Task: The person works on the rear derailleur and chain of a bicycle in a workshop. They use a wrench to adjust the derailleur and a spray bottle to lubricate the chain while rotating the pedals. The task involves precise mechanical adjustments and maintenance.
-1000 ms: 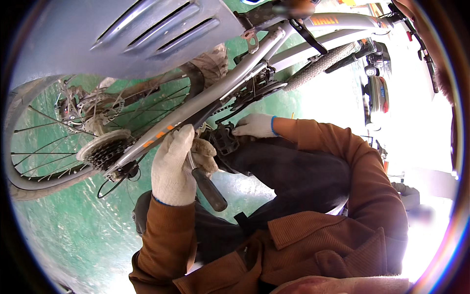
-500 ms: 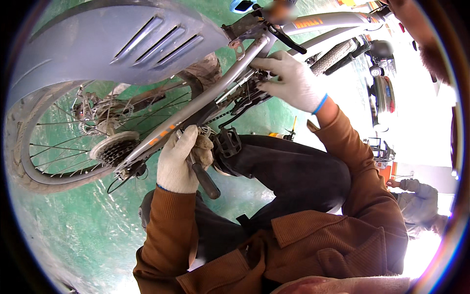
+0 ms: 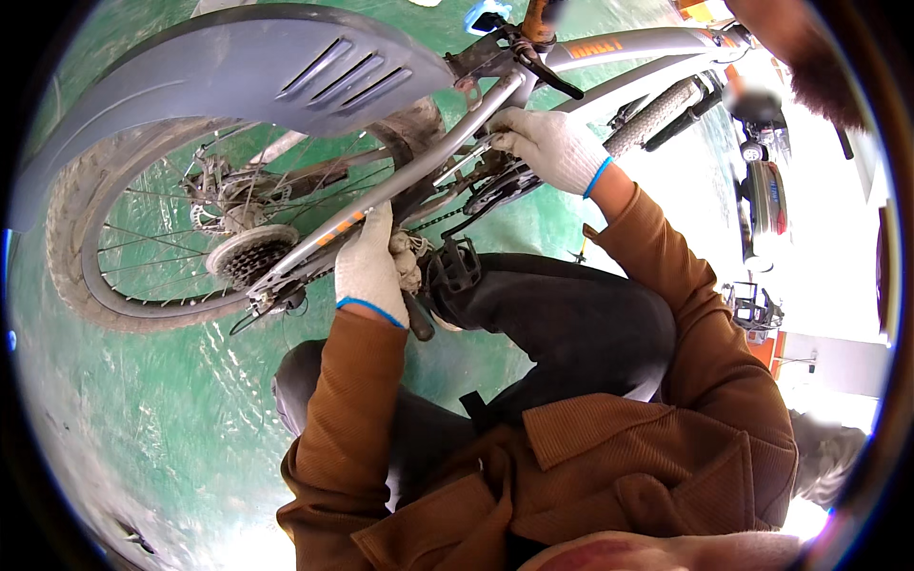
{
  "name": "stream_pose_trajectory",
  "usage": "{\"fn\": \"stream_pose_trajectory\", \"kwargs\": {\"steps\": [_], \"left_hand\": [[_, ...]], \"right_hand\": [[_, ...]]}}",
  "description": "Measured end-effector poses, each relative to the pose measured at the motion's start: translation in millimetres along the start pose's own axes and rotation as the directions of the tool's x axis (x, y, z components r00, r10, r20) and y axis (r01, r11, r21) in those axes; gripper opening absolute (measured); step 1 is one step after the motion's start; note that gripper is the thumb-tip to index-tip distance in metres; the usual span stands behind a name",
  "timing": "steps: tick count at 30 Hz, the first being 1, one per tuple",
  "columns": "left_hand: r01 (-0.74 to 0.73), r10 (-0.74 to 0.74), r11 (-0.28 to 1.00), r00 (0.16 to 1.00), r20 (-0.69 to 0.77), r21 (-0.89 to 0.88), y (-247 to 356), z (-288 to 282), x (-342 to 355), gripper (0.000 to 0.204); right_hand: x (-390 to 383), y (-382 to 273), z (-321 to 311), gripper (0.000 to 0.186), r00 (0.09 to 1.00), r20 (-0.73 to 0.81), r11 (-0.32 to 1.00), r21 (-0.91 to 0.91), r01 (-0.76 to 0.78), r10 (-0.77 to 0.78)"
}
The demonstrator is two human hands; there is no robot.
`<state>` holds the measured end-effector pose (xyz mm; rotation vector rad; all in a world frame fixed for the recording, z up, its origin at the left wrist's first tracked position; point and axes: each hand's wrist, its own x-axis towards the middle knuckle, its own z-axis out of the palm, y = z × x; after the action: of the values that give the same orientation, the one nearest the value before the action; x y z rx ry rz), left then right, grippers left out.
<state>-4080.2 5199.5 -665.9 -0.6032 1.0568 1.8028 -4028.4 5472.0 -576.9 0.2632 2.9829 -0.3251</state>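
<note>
A grey bicycle frame (image 3: 381,195) stretches from the rear wheel (image 3: 81,257) toward the upper right. My left hand (image 3: 369,269), in a white knit glove, is against the lower tube near the crank. Its fingers are curled round a screwdriver, whose dark handle (image 3: 418,318) shows below the palm; the tip is hidden. One finger points up along the tube. My right hand (image 3: 557,147), gloved too, is by the seat tube above the chainring (image 3: 495,181). Its thumb and fingers are pinched together, and what they hold is too small to tell. The pedal (image 3: 457,265) rests by my knee.
A grey mudguard (image 3: 238,81) covers the rear wheel. The cassette (image 3: 257,262) and derailleur are at its hub. My bent leg (image 3: 562,309) is under the crank side. The green floor (image 3: 190,409) spreads below. Another person's head (image 3: 824,67) is close at the upper right.
My right hand's fingers have gone from spread to pinched, a little further left. My left hand has turned, hiding most of the screwdriver. The whole view has shifted slightly.
</note>
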Motion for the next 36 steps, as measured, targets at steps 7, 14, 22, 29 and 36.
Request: {"fn": "stream_pose_trajectory", "kwargs": {"steps": [7, 14, 22, 29, 36], "left_hand": [[-0.185, 0.189, 0.98, 0.981, -0.054, 0.066, -9.1, 10.9, 5.1, 0.04], [-0.443, 0.465, 0.88, 0.878, -0.112, 0.173, -39.8, 3.7, 38.2, 0.047], [-0.529, 0.552, 0.832, 0.817, -0.164, 0.166, -56.5, 7.0, 43.9, 0.039], [-0.588, 0.634, 0.768, 0.755, -0.169, 0.256, -54.9, 18.1, 31.5, 0.045], [-0.588, 0.598, 0.801, 0.781, -0.182, 0.108, -54.4, 18.0, 29.2, 0.044]], "right_hand": [[-1.6, -2.1, 3.9, 0.032, 0.999, -0.037, 1.0, 0.006, -0.031, 0.031], [1.1, -4.0, 9.8, 0.031, 0.995, -0.075, 0.996, 0.073, -0.053, 0.058], [-0.9, -9.6, 5.7, 0.028, 0.996, -0.034, 0.995, 0.064, -0.08, 0.083], [-3.0, -9.3, 7.8, 0.028, 0.996, -0.031, 0.995, 0.063, -0.079, 0.081], [-4.1, -12.2, 6.4, 0.03, 0.999, -0.032, 0.995, 0.089, -0.037, 0.04]]}}
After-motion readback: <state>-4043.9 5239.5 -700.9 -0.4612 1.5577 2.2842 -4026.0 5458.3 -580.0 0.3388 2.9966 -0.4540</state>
